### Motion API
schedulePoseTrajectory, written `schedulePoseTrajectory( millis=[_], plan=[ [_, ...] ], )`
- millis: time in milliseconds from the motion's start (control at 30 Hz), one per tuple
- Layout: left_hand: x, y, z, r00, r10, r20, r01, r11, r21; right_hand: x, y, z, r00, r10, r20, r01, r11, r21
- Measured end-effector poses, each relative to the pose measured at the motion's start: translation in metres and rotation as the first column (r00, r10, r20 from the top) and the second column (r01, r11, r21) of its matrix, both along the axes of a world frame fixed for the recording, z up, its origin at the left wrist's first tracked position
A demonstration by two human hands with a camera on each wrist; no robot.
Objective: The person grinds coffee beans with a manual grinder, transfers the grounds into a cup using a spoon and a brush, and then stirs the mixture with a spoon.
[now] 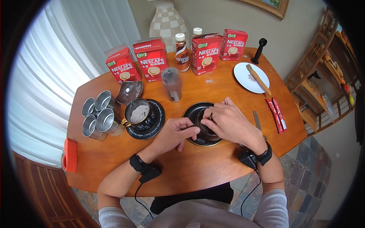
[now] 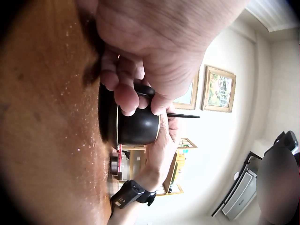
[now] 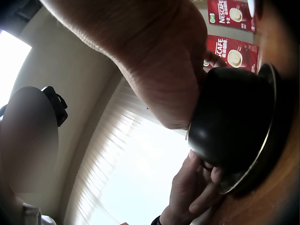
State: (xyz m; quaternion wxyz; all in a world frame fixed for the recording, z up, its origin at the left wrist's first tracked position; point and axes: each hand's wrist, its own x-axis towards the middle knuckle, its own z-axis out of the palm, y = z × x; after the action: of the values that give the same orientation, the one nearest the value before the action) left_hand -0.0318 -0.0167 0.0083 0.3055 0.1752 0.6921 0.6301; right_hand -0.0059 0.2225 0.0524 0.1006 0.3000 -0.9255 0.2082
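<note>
A black cup point(image 2: 138, 127) with a pale rim stands on a black saucer point(image 1: 207, 144) near the middle of the table. My left hand point(image 1: 181, 133) pinches the cup's handle point(image 2: 143, 89) between thumb and fingers. Over the cup's mouth, my right hand point(image 1: 230, 123) has its fingers curled around a thin dark utensil point(image 2: 186, 116), whose end sticks out above the rim in the left wrist view. The right wrist view shows the cup's dark side point(image 3: 229, 117), with the right palm against its rim. What the cup contains is hidden by the right hand.
Left: a gold-rimmed cup point(image 1: 139, 111) with pale contents, metal cups point(image 1: 107, 121), a glass bowl point(image 1: 129, 92). Behind: a clear shaker point(image 1: 172, 84), red boxes point(image 1: 151, 60), bottles point(image 1: 182, 55). Right: a white plate point(image 1: 243, 78) with a brush point(image 1: 258, 79), red sachets point(image 1: 276, 115), a metal spoon point(image 1: 257, 121).
</note>
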Motion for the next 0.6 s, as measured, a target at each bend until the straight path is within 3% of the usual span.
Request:
schedulePoseTrajectory(
  millis=[67, 267, 367, 600],
  plan=[
    [-0.0002, 0.0, 0.0004, 1.0, 0.0, 0.003, 0.0, 1.0, -0.003, -0.0012, -0.0013, -0.0002, 1.0, 0.012, -0.013, -0.013, 0.997, -0.075],
    [-0.0001, -0.0003, 0.0003, 1.0, 0.001, 0.008, -0.001, 1.0, 0.008, -0.0029, 0.0003, 0.0012, 1.0, 0.0, -0.014, -0.001, 1.0, -0.018],
    [-0.0004, -0.0001, -0.0034, 1.0, 0.004, -0.001, -0.004, 0.999, 0.034, -0.0043, -0.0015, -0.0016, 0.997, 0.022, -0.075, -0.032, 0.99, -0.136],
    [-0.0005, -0.0001, -0.0014, 1.0, 0.005, -0.003, -0.005, 1.0, 0.025, -0.0047, -0.0006, -0.0015, 0.997, 0.021, -0.068, -0.028, 0.993, -0.111]
  ],
)
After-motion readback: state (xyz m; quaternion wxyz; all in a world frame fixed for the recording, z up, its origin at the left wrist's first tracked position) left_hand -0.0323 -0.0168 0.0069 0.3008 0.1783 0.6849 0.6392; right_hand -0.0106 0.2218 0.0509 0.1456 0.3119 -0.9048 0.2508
